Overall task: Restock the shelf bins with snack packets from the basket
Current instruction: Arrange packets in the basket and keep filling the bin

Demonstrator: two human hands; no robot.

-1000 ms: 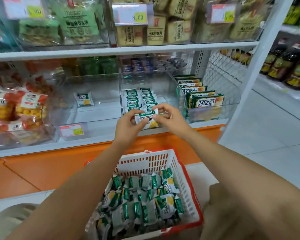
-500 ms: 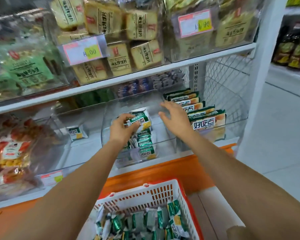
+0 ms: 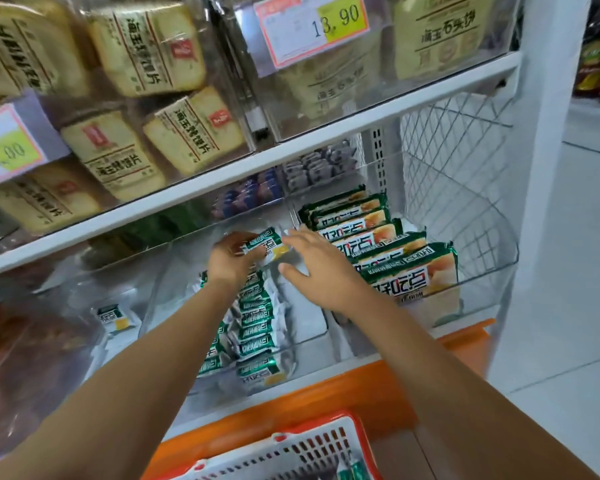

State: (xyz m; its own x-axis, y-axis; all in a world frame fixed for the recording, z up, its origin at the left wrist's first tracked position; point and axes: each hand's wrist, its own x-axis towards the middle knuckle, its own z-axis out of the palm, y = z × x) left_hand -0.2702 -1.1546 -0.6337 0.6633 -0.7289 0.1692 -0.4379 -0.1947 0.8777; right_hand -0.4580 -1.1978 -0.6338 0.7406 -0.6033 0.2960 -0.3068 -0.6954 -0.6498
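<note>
A packet [image 3: 262, 247] is pinched by the left hand [image 3: 227, 259] at the back of the middle bin [image 3: 302, 341], above the far end of the rows [image 3: 255, 317] stood there; the right hand [image 3: 317, 263] is spread flat, fingertips at the packet's right end, nothing gripped. If the packet is let go tilted, the upright rows could be toppled in a chain; the slick wrapper could also be slid over the divider among the larger packs [image 3: 400, 261]. The basket [image 3: 312, 452] is seen below, well apart.
</note>
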